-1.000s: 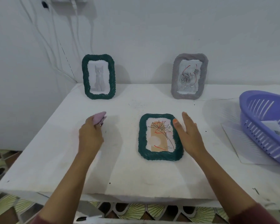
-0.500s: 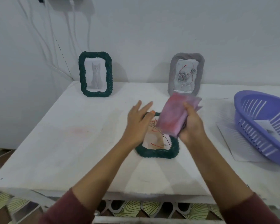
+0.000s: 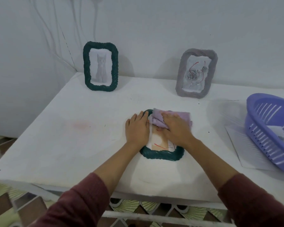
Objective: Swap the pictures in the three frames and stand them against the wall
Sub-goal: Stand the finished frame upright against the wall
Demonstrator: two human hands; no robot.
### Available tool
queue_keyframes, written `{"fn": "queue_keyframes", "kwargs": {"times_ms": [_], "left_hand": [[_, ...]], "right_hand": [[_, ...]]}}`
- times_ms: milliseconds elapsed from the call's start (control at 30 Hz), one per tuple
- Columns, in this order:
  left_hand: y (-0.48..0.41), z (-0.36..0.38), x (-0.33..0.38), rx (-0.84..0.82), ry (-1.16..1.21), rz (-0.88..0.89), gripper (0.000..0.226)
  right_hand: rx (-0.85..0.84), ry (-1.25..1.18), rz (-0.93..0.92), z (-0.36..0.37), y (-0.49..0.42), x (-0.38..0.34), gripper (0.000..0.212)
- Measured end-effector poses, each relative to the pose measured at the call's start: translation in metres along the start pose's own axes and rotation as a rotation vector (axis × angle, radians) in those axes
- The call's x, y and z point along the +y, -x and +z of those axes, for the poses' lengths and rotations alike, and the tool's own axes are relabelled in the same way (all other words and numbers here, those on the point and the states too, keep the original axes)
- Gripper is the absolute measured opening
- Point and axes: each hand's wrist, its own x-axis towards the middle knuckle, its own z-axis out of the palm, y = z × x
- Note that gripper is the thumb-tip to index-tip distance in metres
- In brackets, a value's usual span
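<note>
A purple cloth (image 3: 170, 119) was pressed flat-palmed, no closed grip, onto the lying frame (image 3: 162, 154) by the right hand (image 3: 175, 128); the frame was steadied by the open left hand (image 3: 137, 128).

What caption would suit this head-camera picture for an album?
Right hand presses a lilac cloth on the flat green frame; left hand steadies it.
</note>
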Motion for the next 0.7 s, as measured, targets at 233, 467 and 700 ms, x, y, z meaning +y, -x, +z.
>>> {"fn": "queue_keyframes", "kwargs": {"times_ms": [233, 467, 700], "left_hand": [[0.000, 0.000, -0.003, 0.017, -0.013, 0.012, 0.045], [-0.002, 0.001, -0.004, 0.027, -0.033, 0.019, 0.044], [-0.003, 0.001, -0.004, 0.043, -0.030, 0.009, 0.044]], "right_hand": [[-0.153, -0.005, -0.268, -0.020, 0.064, 0.017, 0.047], [-0.111, 0.035, -0.065, -0.014, 0.003, 0.011, 0.057], [-0.280, -0.040, -0.407, -0.032, 0.071, 0.027, 0.047]]}}
